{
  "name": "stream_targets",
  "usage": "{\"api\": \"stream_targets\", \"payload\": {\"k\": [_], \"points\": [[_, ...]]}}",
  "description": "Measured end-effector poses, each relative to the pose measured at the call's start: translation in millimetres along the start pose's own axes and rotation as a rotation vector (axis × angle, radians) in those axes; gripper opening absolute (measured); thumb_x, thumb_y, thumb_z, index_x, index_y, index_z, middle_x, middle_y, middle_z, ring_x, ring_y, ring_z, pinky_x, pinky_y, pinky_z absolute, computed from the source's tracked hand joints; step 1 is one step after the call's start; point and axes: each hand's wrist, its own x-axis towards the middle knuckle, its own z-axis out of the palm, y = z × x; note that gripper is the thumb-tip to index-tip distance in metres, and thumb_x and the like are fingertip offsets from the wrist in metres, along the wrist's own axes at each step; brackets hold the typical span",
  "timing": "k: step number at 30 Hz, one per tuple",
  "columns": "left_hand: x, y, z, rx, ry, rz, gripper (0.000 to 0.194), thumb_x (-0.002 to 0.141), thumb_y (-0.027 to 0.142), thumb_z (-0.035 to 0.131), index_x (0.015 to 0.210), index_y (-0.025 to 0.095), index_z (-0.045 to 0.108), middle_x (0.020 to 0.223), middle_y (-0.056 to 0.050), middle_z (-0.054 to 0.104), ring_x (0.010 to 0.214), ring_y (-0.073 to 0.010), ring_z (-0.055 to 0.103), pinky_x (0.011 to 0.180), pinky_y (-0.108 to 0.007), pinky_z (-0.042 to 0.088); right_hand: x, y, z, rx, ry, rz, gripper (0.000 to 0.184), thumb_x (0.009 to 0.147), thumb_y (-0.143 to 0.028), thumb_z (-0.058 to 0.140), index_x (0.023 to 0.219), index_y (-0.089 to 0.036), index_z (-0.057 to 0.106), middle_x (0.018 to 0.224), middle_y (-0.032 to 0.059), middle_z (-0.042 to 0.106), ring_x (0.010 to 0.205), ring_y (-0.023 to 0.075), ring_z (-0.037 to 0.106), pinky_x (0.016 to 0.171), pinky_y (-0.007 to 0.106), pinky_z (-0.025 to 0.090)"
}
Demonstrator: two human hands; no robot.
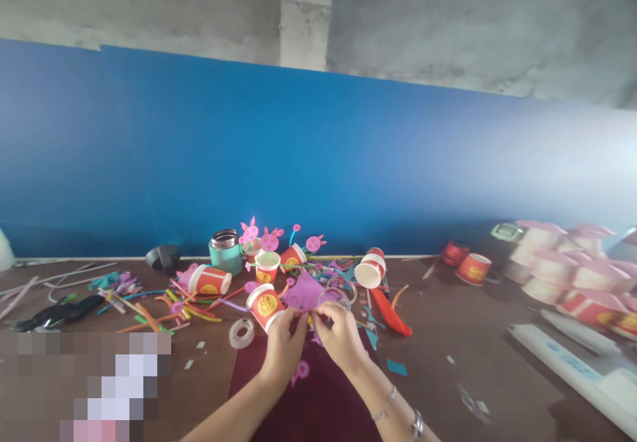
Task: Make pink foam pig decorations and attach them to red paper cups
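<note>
My left hand [286,342] and my right hand [341,336] meet over a dark maroon sheet [303,412]. Their fingertips are pinched together on a small pink piece [307,310], mostly hidden by the fingers. Just beyond them lies purple paper [302,289]. A red and white paper cup [265,306] leans on its side by my left hand, with a roll of tape [241,333] to its left. On the maroon sheet, below the hands, rests a pink cut-out [300,371]. Farther back, pink animal-face cut-outs [271,239] stand up from paper cups [267,268].
A teal jar [225,253] stands open near the blue partition [298,156]. Colourful strips [194,309] are scattered at left beside a black object [64,312]. Red-handled scissors [391,312] lie right of centre. Stacked paper cups [552,269] and a white bar-shaped object [557,362] occupy the right.
</note>
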Motion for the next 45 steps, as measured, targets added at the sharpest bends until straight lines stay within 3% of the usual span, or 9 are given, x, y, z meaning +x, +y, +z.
{"api": "stream_targets", "payload": {"k": [8,13,18,22,29,34,38,41,45], "points": [[0,-3,-0.6,-0.063,-0.023,-0.007,0.028,0.086,0.038,0.047,0.066,0.018,0.047,0.052,0.004,0.049,0.044,-0.0107,0.047,0.044,-0.021,0.035,0,13,-2,-0.103,0.094,0.034,0.013,0.076,-0.014,0.048,0.067,-0.019,0.056,0.067,0.0027,0.061,0.065,0.0166,0.057,0.063,0.025,0.041],[0,0,-0.7,-0.188,-0.074,-0.015,0.024,0.088,0.038,0.044,0.075,0.019,0.046,0.057,0.004,0.05,0.042,-0.0092,0.045,0.043,-0.021,0.036,1,30,-5,-0.25,0.008,0.097,0.017,0.075,-0.015,0.048,0.059,-0.019,0.052,0.059,0.0027,0.058,0.059,0.0181,0.056,0.058,0.026,0.039],[-1,-2,-0.3,-0.156,-0.1,-0.029,0.025,0.087,0.037,0.045,0.068,0.02,0.041,0.051,0.007,0.043,0.041,-0.009,0.043,0.041,-0.02,0.032,4,22,-8,0.019,0.068,0.052,0.019,0.068,-0.008,0.045,0.074,-0.017,0.06,0.077,0.0057,0.065,0.075,0.0191,0.061,0.07,0.027,0.044],[0,-5,-0.6,-0.027,-0.124,0.018,0.021,0.084,0.031,0.047,0.068,0.019,0.045,0.053,0.005,0.046,0.045,-0.0096,0.044,0.043,-0.02,0.031,5,7,-10,0.249,-0.055,0.111,0.019,0.078,-0.017,0.048,0.078,-0.018,0.066,0.077,0.0051,0.066,0.074,0.0181,0.061,0.065,0.025,0.046],[-1,3,-2.7,0.051,-0.137,0.06,0.015,0.082,0.027,0.047,0.074,0.016,0.054,0.061,0.001,0.054,0.054,-0.0124,0.05,0.05,-0.022,0.037,5,7,-9,0.271,-0.078,0.056,0.014,0.078,-0.021,0.053,0.074,-0.017,0.066,0.072,0.0044,0.064,0.069,0.0174,0.059,0.066,0.027,0.045],[15,20,-30.2,0.203,0.03,0.131,0.017,0.083,0.029,0.045,0.092,0.019,0.054,0.073,-0.002,0.059,0.059,-0.0149,0.056,0.058,-0.027,0.045,10,19,-7,0.473,0.073,0.268,0.021,0.074,-0.036,0.061,0.07,-0.015,0.063,0.065,0.0027,0.062,0.058,0.0149,0.053,0.055,0.025,0.04],[39,27,-65.8,0.667,0.292,0.153,0.028,0.079,0.035,0.05,0.101,0.018,0.054,0.103,-0.013,0.062,0.102,-0.0292,0.054,0.089,-0.043,0.041,14,21,-7,0.654,0.12,0.432,0.028,0.062,-0.043,0.07,0.065,-0.016,0.062,0.057,0.0002,0.058,0.05,0.0117,0.046,0.047,0.023,0.034],[48,27,-80.1,0.877,0.144,-0.018,0.042,0.076,0.049,0.053,0.105,0.018,0.055,0.112,-0.014,0.062,0.119,-0.0358,0.043,0.095,-0.05,0.033,13,18,-9,0.68,0.144,0.486,0.03,0.059,-0.044,0.072,0.064,-0.016,0.063,0.057,0.0008,0.059,0.051,0.0122,0.048,0.047,0.023,0.035],[44,24,-80.9,0.881,-0.043,-0.095,0.043,0.074,0.056,0.053,0.095,0.02,0.058,0.105,-0.012,0.065,0.109,-0.0346,0.051,0.093,-0.051,0.033,12,15,-11,0.698,0.145,0.499,0.03,0.06,-0.044,0.072,0.067,-0.016,0.064,0.06,0.0018,0.062,0.053,0.0133,0.051,0.049,0.023,0.038]]}}
